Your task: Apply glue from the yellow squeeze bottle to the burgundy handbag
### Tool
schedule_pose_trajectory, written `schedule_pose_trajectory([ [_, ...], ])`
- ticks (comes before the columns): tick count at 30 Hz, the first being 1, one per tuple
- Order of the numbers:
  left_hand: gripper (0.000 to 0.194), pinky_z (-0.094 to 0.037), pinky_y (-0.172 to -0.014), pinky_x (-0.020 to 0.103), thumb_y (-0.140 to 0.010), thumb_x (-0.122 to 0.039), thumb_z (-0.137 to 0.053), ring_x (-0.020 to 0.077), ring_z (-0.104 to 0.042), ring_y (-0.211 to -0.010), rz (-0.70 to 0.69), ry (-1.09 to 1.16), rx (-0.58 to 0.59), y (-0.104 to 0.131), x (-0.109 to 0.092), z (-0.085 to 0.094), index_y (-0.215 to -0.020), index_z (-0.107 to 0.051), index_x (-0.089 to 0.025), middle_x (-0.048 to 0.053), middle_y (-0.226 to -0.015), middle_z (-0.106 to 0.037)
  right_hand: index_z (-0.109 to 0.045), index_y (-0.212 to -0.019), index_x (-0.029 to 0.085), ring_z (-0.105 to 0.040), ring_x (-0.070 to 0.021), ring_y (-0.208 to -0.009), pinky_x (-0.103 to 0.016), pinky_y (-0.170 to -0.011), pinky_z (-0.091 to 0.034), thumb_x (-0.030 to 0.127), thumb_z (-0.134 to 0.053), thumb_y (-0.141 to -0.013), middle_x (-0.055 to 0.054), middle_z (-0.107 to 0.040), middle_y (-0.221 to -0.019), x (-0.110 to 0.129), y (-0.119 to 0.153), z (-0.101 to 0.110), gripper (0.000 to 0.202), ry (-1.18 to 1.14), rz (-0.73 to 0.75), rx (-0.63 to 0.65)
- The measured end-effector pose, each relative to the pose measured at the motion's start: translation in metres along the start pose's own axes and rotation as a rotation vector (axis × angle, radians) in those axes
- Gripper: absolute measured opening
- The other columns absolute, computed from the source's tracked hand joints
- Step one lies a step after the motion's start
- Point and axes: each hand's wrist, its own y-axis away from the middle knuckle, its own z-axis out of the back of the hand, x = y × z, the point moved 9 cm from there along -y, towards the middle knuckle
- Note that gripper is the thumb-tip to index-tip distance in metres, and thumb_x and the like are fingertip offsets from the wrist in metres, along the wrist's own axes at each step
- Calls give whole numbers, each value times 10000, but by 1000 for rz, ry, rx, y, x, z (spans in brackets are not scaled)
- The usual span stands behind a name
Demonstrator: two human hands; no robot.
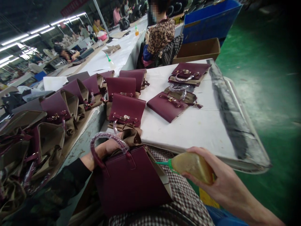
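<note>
Nearest: R hand [218,185], fingers wrapped tight round a squeeze bottle [194,166] of amber glue, green nozzle [164,163] aimed left at the open side of a burgundy handbag [131,182]. Bag sits on the lap, on a checked cloth [185,201], just below the table edge. L hand [105,150] at the top of the bag, behind its plastic-wrapped handle [109,136]; hand partly hidden by handle & bag, so can't tell how far it's closed, tho it touches the bag's top edge. Tan lining [130,135] folds out above the bag mouth.

Next out: white table [199,125] w/ more burgundy bags. One stands upright just past the lap bag, gold clasp [124,117] facing the camera. Two more flat pieces lie further right, w/ tan panels under them. Dark worn strip [225,106] runs along the table's R edge.

Left: row of half-finished bags [61,106], tan insides showing, piled along a lower bench.

Far: a person in a leopard-print top [161,34] seated at the table's far end, cardboard box [199,50] & blue bin [211,18] beside. More workers at long white benches beyond, strip lights [39,29] overhead. Green floor [270,78] to the R.
</note>
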Motion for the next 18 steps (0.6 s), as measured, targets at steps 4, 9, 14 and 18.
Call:
schedule_pose_trajectory([
  [4,441,-520,-1094,444,-698,-284,-887,333,-702,-1123,-22,-16,-28,1,-9,-6,-1101,-748,-169,78,-1056,-809,-517,-1378,308,-753,-249,-993,-341,-862,-648,586,-672,-1007,-85,-709,-1212,-8,13,-3,488,-9,-26,32],
  [9,333,-594,-934,409,-822,-342,-833,305,-713,-1065,13,2,16,11,-27,-27,-1098,-750,-175,75,-1044,-802,-486,-1414,303,-741,-274,-1070,-388,-909,-635,523,-700,-1002,-103,-693,-1269,-19,29,-12,514,-6,-62,75],
  [14,345,-613,-909,367,-820,-304,-852,274,-722,-1020,0,-10,25,14,-31,-30,-1108,-735,-156,57,-1029,-798,-485,-1396,299,-752,-275,-1043,-382,-863,-638,454,-709,-1000,-96,-698,-1239,-22,36,-21,481,1,-77,134],
  [18,379,-621,-938,374,-799,-344,-875,280,-728,-1025,4,-21,48,11,-25,-29,-1105,-739,-167,62,-1027,-803,-504,-1385,290,-763,-288,-1037,-378,-814,-640,415,-709,-995,-106,-697,-1260,-25,39,-26,459,4,-89,177],
])
